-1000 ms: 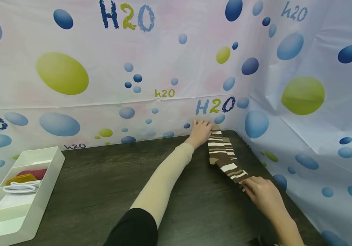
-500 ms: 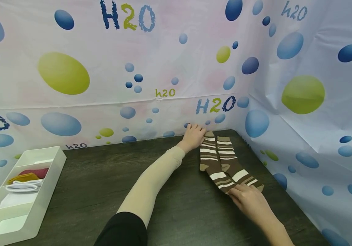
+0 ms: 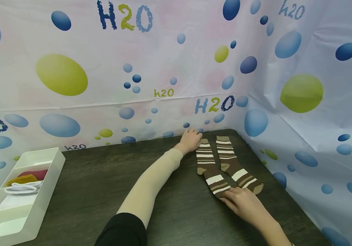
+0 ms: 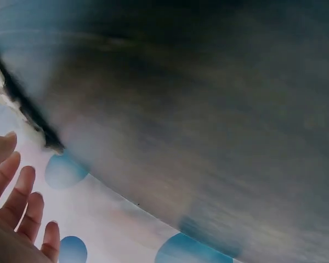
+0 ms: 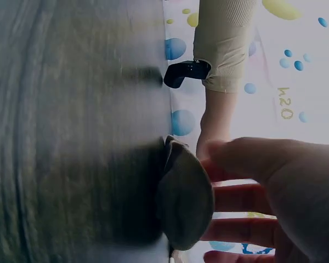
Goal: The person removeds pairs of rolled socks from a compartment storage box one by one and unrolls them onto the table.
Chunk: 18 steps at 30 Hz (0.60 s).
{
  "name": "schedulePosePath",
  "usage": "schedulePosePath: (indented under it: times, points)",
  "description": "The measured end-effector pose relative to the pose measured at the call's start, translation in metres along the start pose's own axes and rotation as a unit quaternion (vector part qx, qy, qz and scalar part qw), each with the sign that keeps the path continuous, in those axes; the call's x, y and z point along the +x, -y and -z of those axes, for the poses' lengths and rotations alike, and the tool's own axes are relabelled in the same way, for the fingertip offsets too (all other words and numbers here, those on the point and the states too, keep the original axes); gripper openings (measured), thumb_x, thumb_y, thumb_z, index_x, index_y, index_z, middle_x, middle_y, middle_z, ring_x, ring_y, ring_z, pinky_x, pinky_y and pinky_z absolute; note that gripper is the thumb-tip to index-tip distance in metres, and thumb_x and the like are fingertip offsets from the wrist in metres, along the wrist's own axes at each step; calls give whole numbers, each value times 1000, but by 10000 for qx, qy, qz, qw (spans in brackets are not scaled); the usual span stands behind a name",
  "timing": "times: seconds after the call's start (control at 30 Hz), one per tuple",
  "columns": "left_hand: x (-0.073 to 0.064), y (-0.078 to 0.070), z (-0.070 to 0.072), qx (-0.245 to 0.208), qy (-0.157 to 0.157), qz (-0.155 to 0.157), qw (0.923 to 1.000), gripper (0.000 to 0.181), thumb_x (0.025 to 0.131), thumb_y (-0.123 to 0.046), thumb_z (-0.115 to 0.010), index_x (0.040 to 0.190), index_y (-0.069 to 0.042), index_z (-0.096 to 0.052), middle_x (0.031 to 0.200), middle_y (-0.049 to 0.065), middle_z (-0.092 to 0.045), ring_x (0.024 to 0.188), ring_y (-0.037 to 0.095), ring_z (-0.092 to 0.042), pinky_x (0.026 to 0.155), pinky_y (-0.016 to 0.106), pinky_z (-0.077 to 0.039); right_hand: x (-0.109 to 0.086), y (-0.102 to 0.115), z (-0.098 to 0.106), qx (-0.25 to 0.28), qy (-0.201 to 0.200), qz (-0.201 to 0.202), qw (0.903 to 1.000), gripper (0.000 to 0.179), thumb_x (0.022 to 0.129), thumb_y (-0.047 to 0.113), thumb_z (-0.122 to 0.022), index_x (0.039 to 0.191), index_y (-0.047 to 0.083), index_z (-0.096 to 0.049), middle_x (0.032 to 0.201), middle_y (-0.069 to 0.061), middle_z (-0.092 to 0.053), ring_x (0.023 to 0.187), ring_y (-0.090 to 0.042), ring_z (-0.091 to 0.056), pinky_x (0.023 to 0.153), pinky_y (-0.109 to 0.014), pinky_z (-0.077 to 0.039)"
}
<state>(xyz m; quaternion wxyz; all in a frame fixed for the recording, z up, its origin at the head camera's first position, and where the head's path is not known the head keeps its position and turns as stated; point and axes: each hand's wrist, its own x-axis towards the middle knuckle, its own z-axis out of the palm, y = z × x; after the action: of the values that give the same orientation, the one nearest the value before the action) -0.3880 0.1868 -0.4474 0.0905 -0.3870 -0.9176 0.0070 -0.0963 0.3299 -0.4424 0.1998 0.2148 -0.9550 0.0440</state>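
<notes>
Two brown socks with white and tan stripes lie side by side at the right of the table in the head view. At the cuff of the left sock (image 3: 206, 157), my left hand (image 3: 189, 140) has its fingertips right at the edge; in the left wrist view its fingers (image 4: 30, 219) are spread and loosely bent. My right hand (image 3: 242, 203) pinches the toe of that same sock, which shows as a raised grey-brown toe (image 5: 186, 197) in the right wrist view, hiding some fingertips. The right sock (image 3: 237, 167) lies flat, untouched.
A white divided box (image 3: 48, 191) at the left holds a red folded item (image 3: 37, 173), a mustard one (image 3: 25, 179) and a white one (image 3: 23, 188). Printed sheeting (image 3: 163, 68) walls the back and right sides of the dark table (image 3: 102, 191).
The two socks, at first overlapping, came apart; the left one has shifted left and toward me, with both hands moving along at its cuff and toe.
</notes>
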Motion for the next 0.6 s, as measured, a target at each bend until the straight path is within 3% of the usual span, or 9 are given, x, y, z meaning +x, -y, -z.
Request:
schedulePosePath:
  times: [0.13, 0.27, 0.43, 0.6]
  points:
    - [-1, 2, -1, 2, 158, -7, 9999, 26, 99, -39, -55, 118, -23, -61, 120, -2, -60, 116, 20, -50, 100, 41, -39, 2, -3, -4, -226, -342, 135, 9991, 11, 80, 20, -78, 88, 21, -71, 82, 12, -67, 73, -5, -61, 66, -32, -51]
    - [-3, 2, 3, -101, 664, -144, 9976, 41, 95, -50, -55, 128, -26, -60, 131, -2, -58, 127, 22, -45, 108, 45, -34, 4, -9, -9, -263, -416, 14, 9988, 22, 79, 17, -79, 101, 15, -73, 94, 4, -70, 84, -14, -68, 74, -40, -55]
    - [-7, 3, 5, -505, 1395, -336, 9884, 58, 92, -61, -54, 141, -30, -52, 149, -5, -48, 143, 26, -32, 117, 54, -25, 1, -11, -10, 140, 333, -383, 9986, 37, 83, 25, -76, 117, 12, -70, 117, -7, -69, 104, -26, -68, 82, -49, -55]
    - [-10, 3, 5, -599, 1677, -321, 9835, 66, 88, -67, -53, 145, -33, -46, 154, -9, -40, 147, 25, -26, 118, 55, -21, -2, -13, -8, 576, 1107, -580, 9905, 45, 87, 34, -71, 125, 11, -65, 130, -13, -63, 114, -32, -65, 87, -49, -54]
